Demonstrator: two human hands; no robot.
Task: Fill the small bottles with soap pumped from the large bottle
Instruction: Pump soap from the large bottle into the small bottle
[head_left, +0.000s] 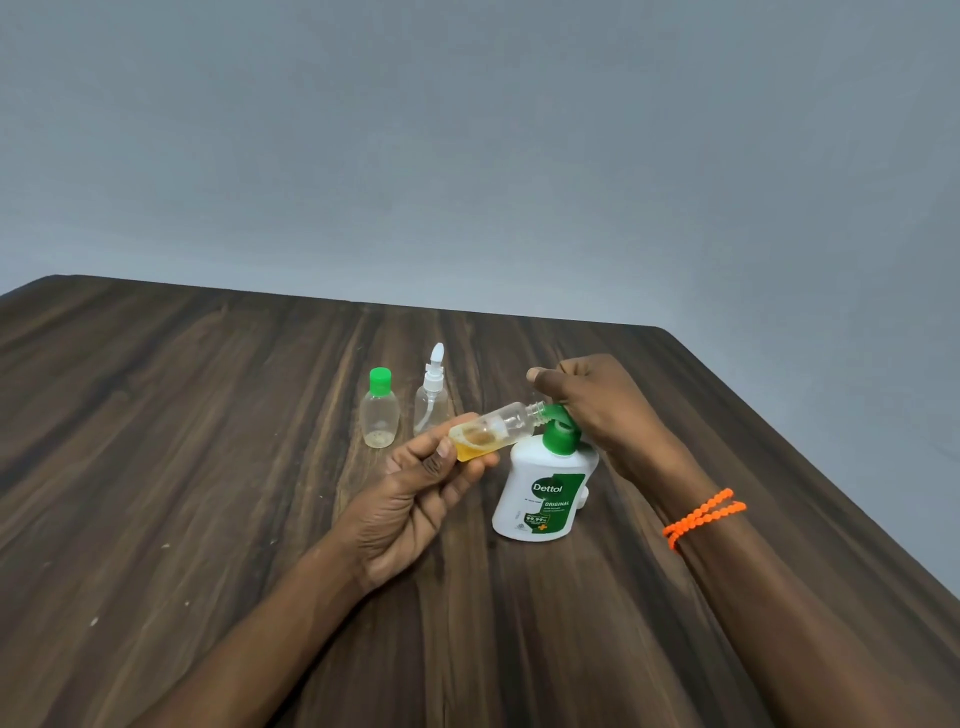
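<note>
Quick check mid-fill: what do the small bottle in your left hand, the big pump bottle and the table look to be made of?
Small clear bottle: transparent, glossy, probably plastic, possibly glass; the amber soap shows through it.
Large white pump bottle: opaque smooth plastic by its look, with a printed green label and green pump head.
Dark brown table: streaked wood-grain surface, low sheen; wood or laminate, can't tell which.

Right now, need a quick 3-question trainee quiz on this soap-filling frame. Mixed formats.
1. True or false: the small bottle in the left hand is held upright.
2. What does the right hand rest on? A) green-capped bottle B) pump of the large bottle C) spray bottle
3. Fill in: the held bottle's mouth meets the pump's ____.

Key: 1 false, it is tilted; 2 B; 3 nozzle.
</note>
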